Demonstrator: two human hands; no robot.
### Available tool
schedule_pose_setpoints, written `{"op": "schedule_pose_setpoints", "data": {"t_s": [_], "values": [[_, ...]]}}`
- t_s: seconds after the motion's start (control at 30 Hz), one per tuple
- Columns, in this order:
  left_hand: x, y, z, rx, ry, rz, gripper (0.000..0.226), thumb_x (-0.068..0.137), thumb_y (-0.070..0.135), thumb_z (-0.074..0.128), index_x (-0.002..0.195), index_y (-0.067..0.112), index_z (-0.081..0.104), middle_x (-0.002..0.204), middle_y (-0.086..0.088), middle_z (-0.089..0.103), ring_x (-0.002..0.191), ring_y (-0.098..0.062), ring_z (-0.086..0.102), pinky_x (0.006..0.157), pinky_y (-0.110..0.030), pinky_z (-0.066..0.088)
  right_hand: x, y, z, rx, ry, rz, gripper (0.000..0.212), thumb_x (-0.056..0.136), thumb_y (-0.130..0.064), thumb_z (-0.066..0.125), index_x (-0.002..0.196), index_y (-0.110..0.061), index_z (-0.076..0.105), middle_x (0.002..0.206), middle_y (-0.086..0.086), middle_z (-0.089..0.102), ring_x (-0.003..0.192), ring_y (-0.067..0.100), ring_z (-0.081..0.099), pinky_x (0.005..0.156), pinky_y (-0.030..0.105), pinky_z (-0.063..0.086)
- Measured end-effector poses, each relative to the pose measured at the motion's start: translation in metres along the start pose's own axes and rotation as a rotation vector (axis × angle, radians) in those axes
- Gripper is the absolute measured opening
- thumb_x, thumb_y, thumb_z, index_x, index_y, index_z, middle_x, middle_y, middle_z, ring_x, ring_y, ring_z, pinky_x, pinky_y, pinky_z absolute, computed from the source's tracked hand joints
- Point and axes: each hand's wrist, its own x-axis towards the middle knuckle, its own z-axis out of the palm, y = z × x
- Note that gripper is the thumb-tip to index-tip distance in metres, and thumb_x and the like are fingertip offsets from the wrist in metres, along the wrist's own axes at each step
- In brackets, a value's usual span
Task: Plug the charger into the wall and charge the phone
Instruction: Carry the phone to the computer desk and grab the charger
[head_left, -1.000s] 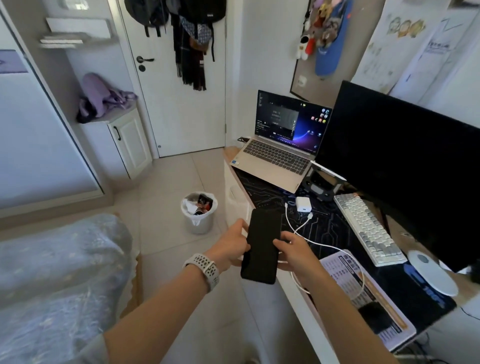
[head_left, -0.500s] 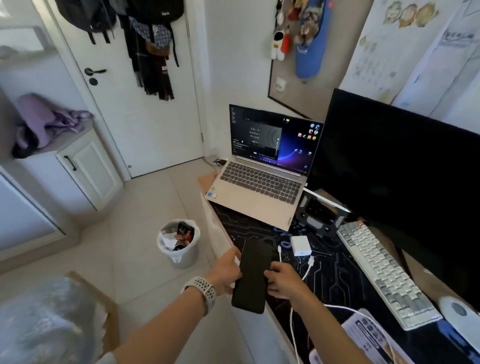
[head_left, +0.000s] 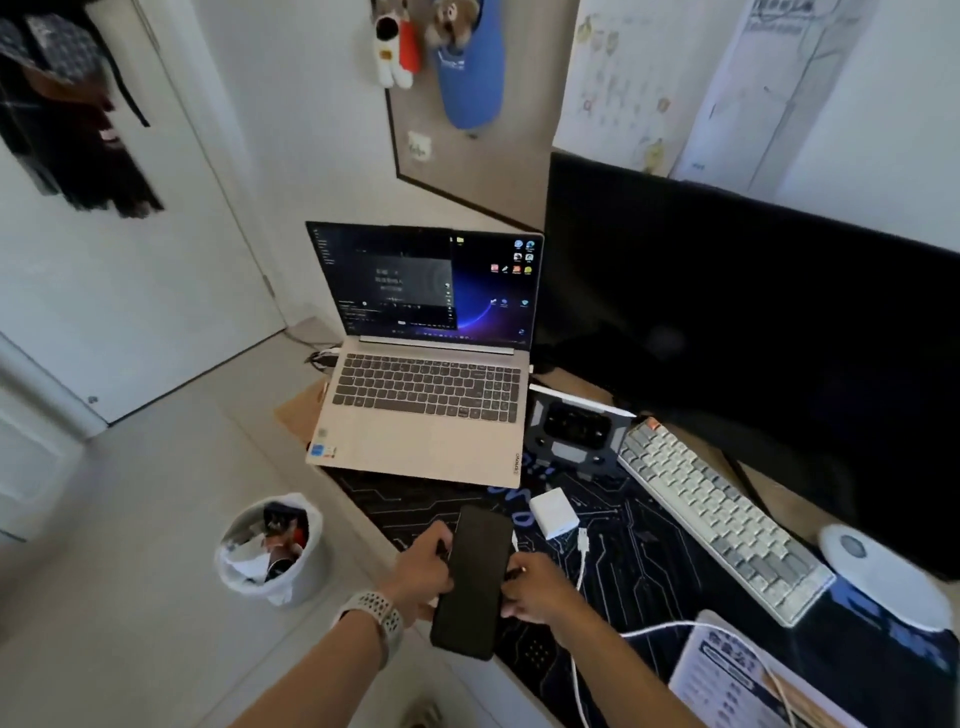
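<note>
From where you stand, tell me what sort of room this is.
Most likely a bedroom or study at home, set up as a computer desk corner. An open laptop, a large dark monitor and a keyboard share the desk, clothes hang on the door, and a small waste bin stands on the tiled floor.

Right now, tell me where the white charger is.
The white charger sits on the dark desk mat, just in front of the laptop, left of the keyboard, and beyond the phone.
</note>
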Motion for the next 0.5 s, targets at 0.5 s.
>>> {"op": "schedule_pose_setpoints", "data": {"t_s": [0.5], "values": [[0.082,0.007,-0.038,0.219,-0.241,-0.065,0.038,0.079,-0.021,0.035,0.084,0.016,0.04,0.083,-0.014,0.044,0.069,-0.02,0.043,0.05,-0.027,0.036,0.007,-0.016,0.019,-0.764,0.486,0.025,0.025,0.093,-0.009,0.052,0.117,-0.016,0.053,0.117,0.009,0.064,0.104,0.03,0.066,0.078,0.037,0.051]]}}
